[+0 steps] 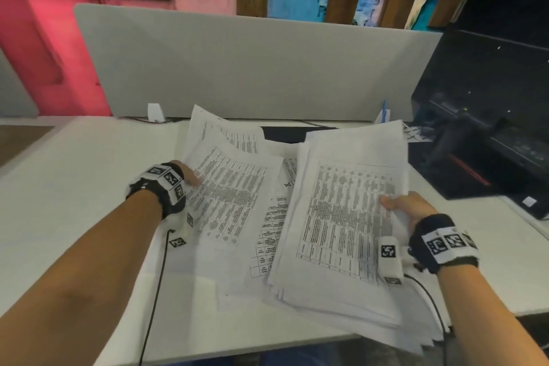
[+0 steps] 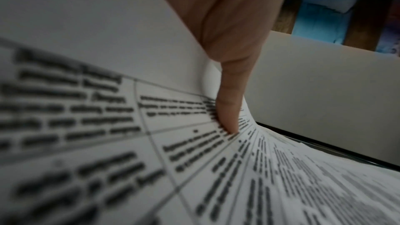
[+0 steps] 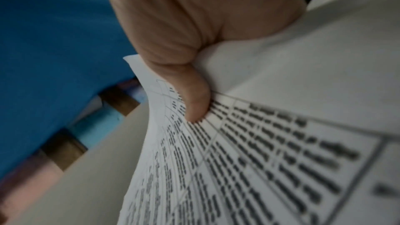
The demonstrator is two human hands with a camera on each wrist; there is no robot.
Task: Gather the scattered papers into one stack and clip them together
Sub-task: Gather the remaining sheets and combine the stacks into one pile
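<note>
Right hand [image 1: 407, 211] pinching thick paper stack [image 1: 341, 217] by its right edge, left hand [image 1: 185, 174] pinching loose sheets [image 1: 228, 187] alongside

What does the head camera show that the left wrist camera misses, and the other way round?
Only the head view shows the right hand gripping a thick stack, loose sheets lying on the desk, and a black printer. Only the left wrist view shows, close up, the thumb pressing on the printed page. Both show the left hand holding printed sheets and the grey divider.
</note>
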